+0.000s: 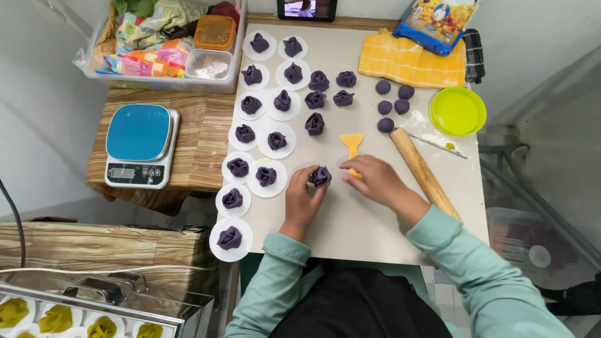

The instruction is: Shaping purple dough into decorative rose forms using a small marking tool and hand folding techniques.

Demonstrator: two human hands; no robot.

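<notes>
Fingers [311, 181] of the left hand [302, 199] pinch a pleated, matte purple dough bun [322, 176].

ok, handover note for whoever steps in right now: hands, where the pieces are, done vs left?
Left hand: holds a folded purple dough piece on the work board.
Right hand: rests on the yellow scraper, beside that piece; grip on it unclear.
Done: about a dozen folded pieces on white paper rounds down the board's left; five more bare mid-board.
Left: five plain purple dough balls near the green bowl; rolling pin lies to the right.
</notes>
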